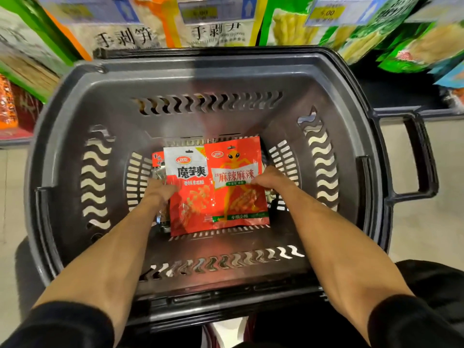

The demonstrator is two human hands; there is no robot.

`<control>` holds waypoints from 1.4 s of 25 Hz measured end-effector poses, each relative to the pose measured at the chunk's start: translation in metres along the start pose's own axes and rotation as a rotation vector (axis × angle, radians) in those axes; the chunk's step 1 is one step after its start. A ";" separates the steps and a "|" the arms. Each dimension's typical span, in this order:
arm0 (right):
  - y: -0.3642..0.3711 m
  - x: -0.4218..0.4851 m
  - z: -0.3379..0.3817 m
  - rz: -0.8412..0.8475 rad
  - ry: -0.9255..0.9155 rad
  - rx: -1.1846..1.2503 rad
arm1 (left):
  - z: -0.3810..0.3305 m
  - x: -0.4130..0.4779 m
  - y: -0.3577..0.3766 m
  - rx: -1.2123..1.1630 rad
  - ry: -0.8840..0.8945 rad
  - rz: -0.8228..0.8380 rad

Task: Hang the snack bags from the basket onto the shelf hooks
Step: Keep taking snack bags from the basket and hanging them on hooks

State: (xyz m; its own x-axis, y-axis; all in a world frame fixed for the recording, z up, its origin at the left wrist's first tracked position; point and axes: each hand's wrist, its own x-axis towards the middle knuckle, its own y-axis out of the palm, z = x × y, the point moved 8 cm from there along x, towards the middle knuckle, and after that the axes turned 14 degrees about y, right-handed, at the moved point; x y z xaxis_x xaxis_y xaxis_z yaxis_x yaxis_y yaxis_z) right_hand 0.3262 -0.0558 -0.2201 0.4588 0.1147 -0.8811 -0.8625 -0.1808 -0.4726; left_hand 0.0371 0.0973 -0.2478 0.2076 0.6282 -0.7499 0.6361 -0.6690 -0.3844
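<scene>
Red snack bags (226, 197) lie lengthwise, tops pointing away.

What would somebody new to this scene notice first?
Deep in the dark grey basket, the left hand grips a white-topped red bag and the right hand an alien-print red bag beside it. Green and orange packs hang blurred beyond the basket.

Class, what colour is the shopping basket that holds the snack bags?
The basket is dark grey; the head view shows it best.
</scene>
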 end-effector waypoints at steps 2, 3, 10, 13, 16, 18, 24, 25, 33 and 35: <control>0.006 0.003 -0.004 0.087 0.014 0.209 | 0.012 -0.002 0.011 -0.195 -0.092 0.050; 0.010 0.005 -0.007 0.120 0.031 0.296 | 0.013 -0.004 0.017 -0.230 -0.091 0.075; 0.023 -0.005 -0.003 0.150 0.012 0.330 | -0.010 -0.019 0.042 -0.152 0.058 0.208; -0.001 -0.054 0.002 -0.016 -0.026 0.238 | -0.034 -0.050 0.014 -0.076 0.143 0.124; -0.034 -0.127 0.000 -0.115 -0.022 0.229 | -0.059 -0.110 -0.030 -0.093 0.178 0.022; -0.054 -0.181 0.001 -0.131 -0.018 0.232 | -0.074 -0.156 -0.063 -0.122 0.197 -0.033; -0.113 -0.347 0.017 -0.112 -0.085 0.326 | -0.125 -0.309 -0.147 -0.242 0.201 -0.149; -0.121 -0.376 0.020 -0.105 -0.123 0.314 | -0.134 -0.340 -0.160 -0.273 0.195 -0.173; -0.183 -0.588 0.015 -0.071 -0.544 0.324 | -0.188 -0.580 -0.257 -0.533 0.273 -0.454; -0.193 -0.627 0.014 -0.038 -0.619 0.356 | -0.197 -0.633 -0.273 -0.605 0.325 -0.587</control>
State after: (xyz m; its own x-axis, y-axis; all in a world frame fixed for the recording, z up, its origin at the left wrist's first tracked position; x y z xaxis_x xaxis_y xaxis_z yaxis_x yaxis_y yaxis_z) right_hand 0.2018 -0.0794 0.4235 0.3756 0.6669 -0.6435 -0.9140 0.1518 -0.3762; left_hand -0.1218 -0.0392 0.4380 -0.1323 0.9453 -0.2981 0.9690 0.0600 -0.2398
